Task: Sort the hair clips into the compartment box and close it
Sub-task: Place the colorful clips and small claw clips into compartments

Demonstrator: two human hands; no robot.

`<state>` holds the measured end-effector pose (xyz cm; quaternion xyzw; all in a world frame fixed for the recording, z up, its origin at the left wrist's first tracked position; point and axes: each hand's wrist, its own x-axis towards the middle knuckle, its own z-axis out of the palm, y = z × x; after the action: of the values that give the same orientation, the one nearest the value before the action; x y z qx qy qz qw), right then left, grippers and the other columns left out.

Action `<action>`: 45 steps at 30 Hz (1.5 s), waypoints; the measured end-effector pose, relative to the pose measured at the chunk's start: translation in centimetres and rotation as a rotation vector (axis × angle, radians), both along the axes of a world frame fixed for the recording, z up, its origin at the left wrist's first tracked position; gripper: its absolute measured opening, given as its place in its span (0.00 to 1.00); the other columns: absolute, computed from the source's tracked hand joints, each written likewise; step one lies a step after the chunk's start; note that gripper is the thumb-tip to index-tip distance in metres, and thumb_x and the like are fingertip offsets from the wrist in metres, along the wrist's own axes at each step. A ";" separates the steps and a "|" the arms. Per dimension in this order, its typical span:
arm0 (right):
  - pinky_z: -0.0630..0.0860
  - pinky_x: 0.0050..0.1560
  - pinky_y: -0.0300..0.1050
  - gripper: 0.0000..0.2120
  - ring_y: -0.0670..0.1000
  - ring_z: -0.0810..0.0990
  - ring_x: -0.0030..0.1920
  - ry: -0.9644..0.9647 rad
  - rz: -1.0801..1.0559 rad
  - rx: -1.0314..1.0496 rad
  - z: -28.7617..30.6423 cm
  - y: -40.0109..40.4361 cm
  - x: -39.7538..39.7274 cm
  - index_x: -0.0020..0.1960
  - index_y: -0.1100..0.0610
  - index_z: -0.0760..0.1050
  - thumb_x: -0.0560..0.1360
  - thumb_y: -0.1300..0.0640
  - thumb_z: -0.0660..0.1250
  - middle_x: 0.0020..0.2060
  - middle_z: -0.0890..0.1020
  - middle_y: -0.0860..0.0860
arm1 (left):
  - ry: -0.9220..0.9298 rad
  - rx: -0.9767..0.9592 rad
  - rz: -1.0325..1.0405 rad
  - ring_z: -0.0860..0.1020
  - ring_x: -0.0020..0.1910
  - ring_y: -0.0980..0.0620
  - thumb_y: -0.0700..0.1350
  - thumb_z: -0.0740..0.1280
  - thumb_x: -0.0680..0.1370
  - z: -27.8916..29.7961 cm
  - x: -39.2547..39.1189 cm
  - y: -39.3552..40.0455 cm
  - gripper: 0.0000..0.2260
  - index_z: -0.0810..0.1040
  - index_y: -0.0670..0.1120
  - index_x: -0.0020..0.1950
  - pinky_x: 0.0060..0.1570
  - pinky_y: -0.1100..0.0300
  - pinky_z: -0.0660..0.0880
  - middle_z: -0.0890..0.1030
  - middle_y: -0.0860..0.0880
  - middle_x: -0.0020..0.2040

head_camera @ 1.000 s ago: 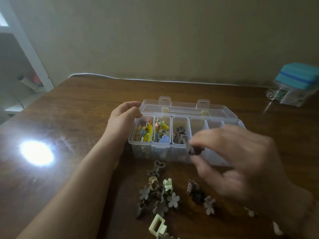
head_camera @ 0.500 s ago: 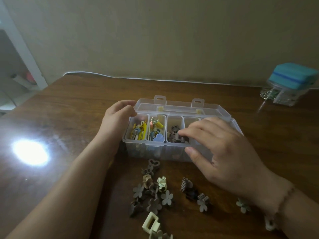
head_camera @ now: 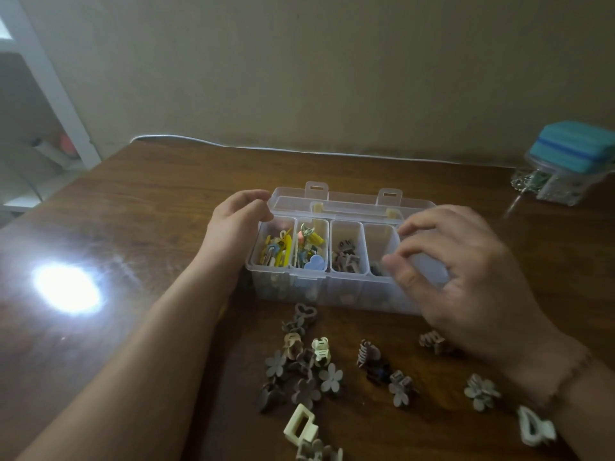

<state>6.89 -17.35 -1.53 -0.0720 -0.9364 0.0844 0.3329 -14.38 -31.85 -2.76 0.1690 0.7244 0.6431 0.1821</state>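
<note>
Hovering right hand [head_camera: 466,281] over compartment box [head_camera: 299,284]

Box's [head_camera: 339,284] right end — behind right hand [head_camera: 466,277]

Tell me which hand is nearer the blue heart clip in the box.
Right. The right hand hovers just right of the blue heart clip, over the neighbouring compartments; the left hand grips the box's far left corner.

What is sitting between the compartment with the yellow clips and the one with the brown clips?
In the head view, one compartment lies between them: it holds mixed coloured clips, with a light blue heart-shaped clip at its near end.
</note>
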 end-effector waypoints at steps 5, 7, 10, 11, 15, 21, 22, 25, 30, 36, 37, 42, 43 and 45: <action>0.78 0.37 0.43 0.09 0.46 0.81 0.40 0.043 0.335 0.053 0.7 -2.9 0.7 0.48 0.58 0.82 0.77 0.55 0.65 0.45 0.83 0.49 | -0.017 -0.005 0.007 0.76 0.60 0.47 0.39 0.63 0.75 0.1 0.2 -0.1 0.14 0.80 0.52 0.57 0.61 0.45 0.76 0.78 0.52 0.57; 0.79 0.32 0.44 0.14 0.45 0.82 0.38 -0.153 0.387 0.189 0.2 -4.2 0.3 0.60 0.52 0.79 0.75 0.54 0.66 0.57 0.82 0.46 | -0.012 0.000 0.017 0.77 0.61 0.47 0.41 0.63 0.74 0.1 0.3 -0.2 0.14 0.80 0.53 0.56 0.61 0.43 0.76 0.79 0.51 0.57; 0.76 0.24 0.44 0.31 0.45 0.80 0.31 -0.474 0.361 0.320 -0.5 -5.1 -0.9 0.72 0.47 0.67 0.70 0.54 0.70 0.69 0.73 0.44 | 0.002 0.000 0.016 0.76 0.61 0.48 0.39 0.62 0.76 0.0 0.4 -0.1 0.15 0.80 0.51 0.59 0.59 0.48 0.76 0.79 0.52 0.57; 0.76 0.25 0.44 0.35 0.46 0.79 0.31 -0.550 0.329 0.336 -0.6 -5.4 -1.4 0.75 0.46 0.62 0.70 0.55 0.70 0.72 0.70 0.44 | 0.001 0.003 0.019 0.76 0.61 0.48 0.39 0.62 0.76 0.1 0.3 -0.1 0.15 0.80 0.51 0.59 0.58 0.49 0.76 0.79 0.51 0.57; 0.77 0.29 0.47 0.37 0.49 0.80 0.36 -0.560 0.289 0.307 -1.3 -5.2 -1.4 0.73 0.43 0.59 0.69 0.57 0.70 0.67 0.74 0.41 | -0.009 0.004 0.018 0.76 0.61 0.48 0.39 0.62 0.76 0.1 0.3 -0.1 0.15 0.79 0.50 0.60 0.59 0.48 0.76 0.78 0.49 0.59; 0.77 0.25 0.49 0.27 0.50 0.82 0.37 -0.381 0.243 0.282 -2.0 -4.1 -0.6 0.62 0.47 0.74 0.66 0.61 0.75 0.44 0.83 0.44 | -0.008 0.000 0.004 0.76 0.60 0.49 0.39 0.62 0.77 0.1 0.2 0.0 0.16 0.79 0.50 0.62 0.56 0.51 0.77 0.78 0.49 0.60; 0.77 0.25 0.49 0.25 0.51 0.82 0.36 -0.343 0.239 0.287 -1.7 -4.0 -0.4 0.61 0.48 0.75 0.66 0.61 0.75 0.43 0.84 0.45 | -0.007 -0.002 0.003 0.76 0.60 0.49 0.39 0.62 0.77 0.1 0.2 0.0 0.16 0.78 0.50 0.62 0.56 0.50 0.77 0.78 0.50 0.60; 0.79 0.29 0.50 0.18 0.50 0.83 0.39 -0.132 0.263 0.191 -0.4 -3.3 0.5 0.59 0.48 0.78 0.70 0.58 0.72 0.45 0.85 0.46 | -0.006 0.006 -0.004 0.77 0.55 0.53 0.39 0.62 0.77 0.1 0.1 0.1 0.16 0.78 0.49 0.63 0.49 0.55 0.77 0.78 0.53 0.55; 0.75 0.45 0.54 0.09 0.51 0.76 0.49 0.153 0.004 -0.017 0.8 -1.9 0.5 0.50 0.53 0.81 0.72 0.51 0.69 0.45 0.77 0.44 | -0.006 0.003 0.004 0.77 0.56 0.51 0.39 0.62 0.77 0.1 0.1 0.0 0.16 0.78 0.49 0.63 0.50 0.54 0.77 0.78 0.52 0.56; 0.71 0.55 0.55 0.15 0.47 0.75 0.55 -0.073 -0.053 -0.082 -0.6 -1.2 -0.3 0.45 0.46 0.81 0.75 0.39 0.60 0.44 0.81 0.41 | 0.004 -0.006 0.001 0.76 0.56 0.52 0.39 0.62 0.77 0.0 0.1 0.0 0.16 0.78 0.49 0.63 0.52 0.54 0.77 0.78 0.52 0.57; 0.71 0.56 0.55 0.16 0.49 0.75 0.55 -0.062 -0.037 -0.037 -0.5 -1.3 -0.3 0.45 0.47 0.82 0.76 0.39 0.60 0.45 0.82 0.42 | 0.007 -0.004 0.000 0.76 0.55 0.54 0.39 0.61 0.78 0.0 0.0 0.0 0.16 0.78 0.49 0.64 0.49 0.56 0.76 0.78 0.53 0.55; 0.77 0.39 0.52 0.09 0.53 0.82 0.44 0.030 0.315 0.233 -0.1 -3.6 -0.7 0.53 0.56 0.83 0.76 0.55 0.68 0.51 0.84 0.50 | 0.018 0.007 -0.001 0.74 0.52 0.57 0.39 0.61 0.78 0.0 0.0 0.1 0.16 0.78 0.48 0.64 0.44 0.62 0.73 0.77 0.53 0.56; 0.79 0.35 0.50 0.10 0.51 0.83 0.41 -0.017 0.382 0.279 -0.4 -4.2 -0.9 0.57 0.55 0.81 0.76 0.57 0.69 0.53 0.84 0.49 | 0.022 0.007 -0.002 0.74 0.51 0.57 0.39 0.61 0.78 0.0 0.1 0.1 0.16 0.78 0.48 0.64 0.42 0.63 0.72 0.76 0.53 0.56; 0.78 0.28 0.45 0.18 0.48 0.83 0.35 -0.137 0.417 0.344 -1.0 -4.7 -1.3 0.63 0.53 0.78 0.75 0.61 0.69 0.58 0.83 0.48 | 0.031 0.004 -0.005 0.74 0.52 0.58 0.39 0.61 0.78 -0.1 0.0 0.1 0.16 0.78 0.49 0.64 0.42 0.63 0.71 0.76 0.54 0.56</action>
<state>5.60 -22.02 -2.52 0.1745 -0.9518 -0.0143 0.2517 -14.35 -31.73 -2.83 0.1810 0.7255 0.6413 0.1724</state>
